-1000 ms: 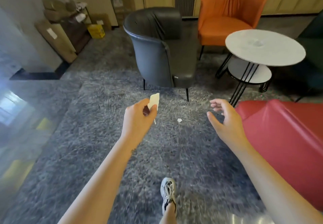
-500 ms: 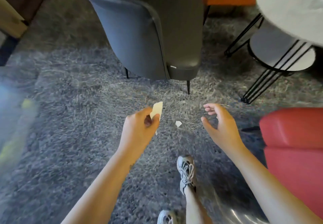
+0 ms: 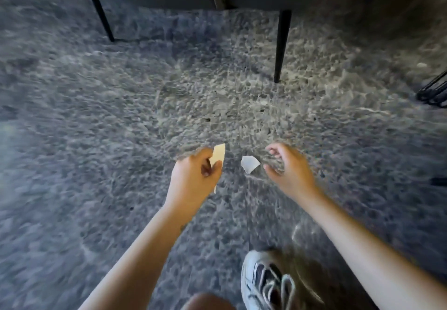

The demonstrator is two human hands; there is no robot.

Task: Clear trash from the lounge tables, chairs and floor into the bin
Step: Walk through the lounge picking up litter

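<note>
The fingers [image 3: 205, 163] of the left hand [image 3: 193, 179] are pinching a cream paper scrap [image 3: 219, 153] at centre frame. The fingers [image 3: 274, 149] of the right hand [image 3: 291, 172] are curling loosely apart, gripping nothing, just right of a white paper scrap [image 3: 250, 164] lying on the carpet [image 3: 121, 116]. Floor pickup seems in hand; next, the right hand needs lowering for a fine pinch. No bin is showing.

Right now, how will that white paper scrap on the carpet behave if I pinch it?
Likely very light and floppy: the white paper scrap looks thin and creased. It lies flat on rough carpet, so probably won't slide or roll.
</note>
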